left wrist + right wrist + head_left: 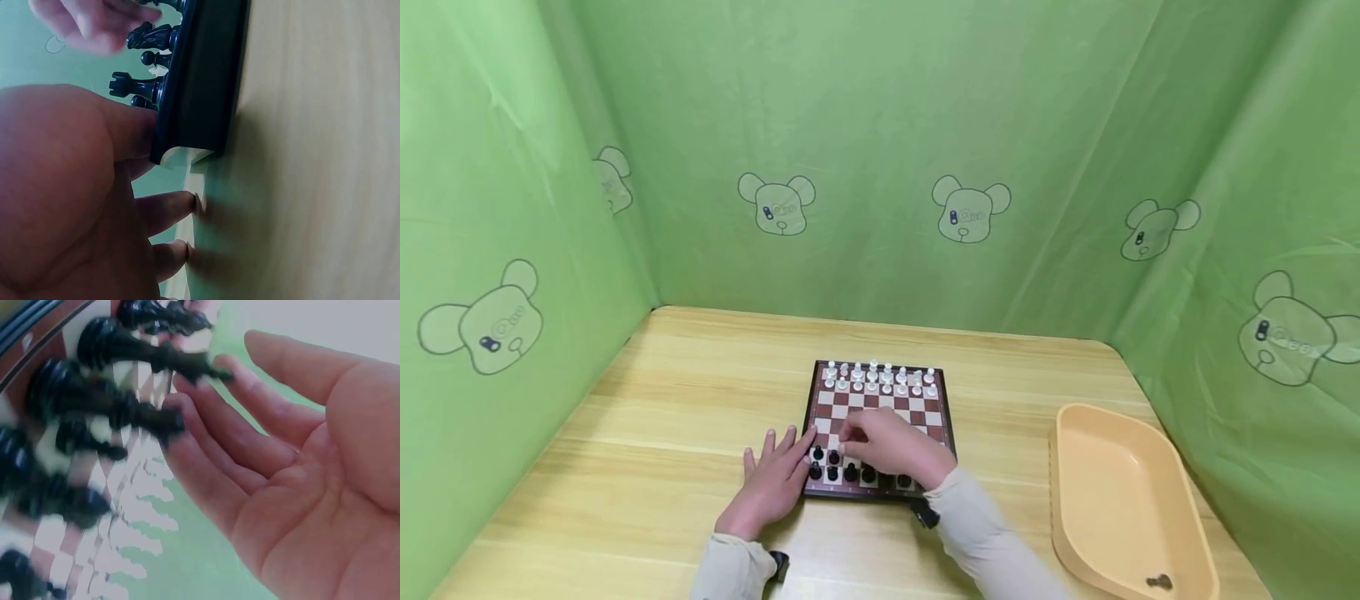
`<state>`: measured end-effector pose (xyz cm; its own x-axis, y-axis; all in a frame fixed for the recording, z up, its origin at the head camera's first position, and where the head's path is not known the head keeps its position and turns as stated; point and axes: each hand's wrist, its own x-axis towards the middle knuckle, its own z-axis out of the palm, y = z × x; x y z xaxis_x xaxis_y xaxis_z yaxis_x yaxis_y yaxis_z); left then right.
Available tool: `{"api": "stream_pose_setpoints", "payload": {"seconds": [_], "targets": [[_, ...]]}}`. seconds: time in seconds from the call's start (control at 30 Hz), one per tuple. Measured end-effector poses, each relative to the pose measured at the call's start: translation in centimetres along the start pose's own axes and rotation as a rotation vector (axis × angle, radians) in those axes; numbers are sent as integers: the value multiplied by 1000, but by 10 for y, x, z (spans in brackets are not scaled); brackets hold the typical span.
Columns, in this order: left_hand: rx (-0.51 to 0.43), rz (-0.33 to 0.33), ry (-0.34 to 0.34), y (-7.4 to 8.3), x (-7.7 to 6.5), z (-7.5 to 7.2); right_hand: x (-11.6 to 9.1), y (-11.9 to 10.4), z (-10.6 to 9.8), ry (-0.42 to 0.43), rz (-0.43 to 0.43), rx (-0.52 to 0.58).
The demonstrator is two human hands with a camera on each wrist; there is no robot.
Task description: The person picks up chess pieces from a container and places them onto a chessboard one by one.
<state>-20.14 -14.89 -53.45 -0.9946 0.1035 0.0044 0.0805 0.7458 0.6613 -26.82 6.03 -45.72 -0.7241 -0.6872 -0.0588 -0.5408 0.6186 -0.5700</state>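
A brown-and-white chessboard (pixel 917 417) lies on the table, with white chess pieces (pixel 872 377) filling its far two rows. Black pieces (pixel 851 472) stand along the near row, and black pawns (pixel 833 457) stand ahead of them at the left. My left hand (pixel 772 479) rests spread at the board's left side, touching its dark edge (pixel 206 75). Over the near part of the board is my right hand (pixel 891 446), fingers bent loosely beside the pawns. In the right wrist view its thumb (pixel 294 359) stands apart from the fingers, nothing visible between. It hides several squares.
An orange tray (pixel 1120 492) stands on the table at the right, with small dark pieces (pixel 1160 581) at its near end. Green cloth walls (pixel 872 267) surround the wooden table (pixel 700 400) at the back and sides.
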Motion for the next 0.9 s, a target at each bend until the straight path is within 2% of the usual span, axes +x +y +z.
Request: {"api": "stream_pose_setpoints", "payload": {"seconds": [0.17, 0.3, 0.47, 0.63, 0.77, 0.9], "targets": [[0, -17, -14, 1, -1, 0, -34, 11, -17, 62, 16, 48], [-5, -22, -12, 1, -2, 0, -70, 28, -32, 141, 44, 73], [-9, -8, 5, -1, -3, 3, -130, 55, -53, 286, 170, 56], [-4, -20, -2, -2, -3, 2, -191, 83, -71, 446, 281, -13], [5, -33, -20, 0, -4, 0, -231, 106, -84, 452, 403, -110], [4, -38, -24, 2, -5, -2, -252, 126, -93, 362, 505, -203]]}}
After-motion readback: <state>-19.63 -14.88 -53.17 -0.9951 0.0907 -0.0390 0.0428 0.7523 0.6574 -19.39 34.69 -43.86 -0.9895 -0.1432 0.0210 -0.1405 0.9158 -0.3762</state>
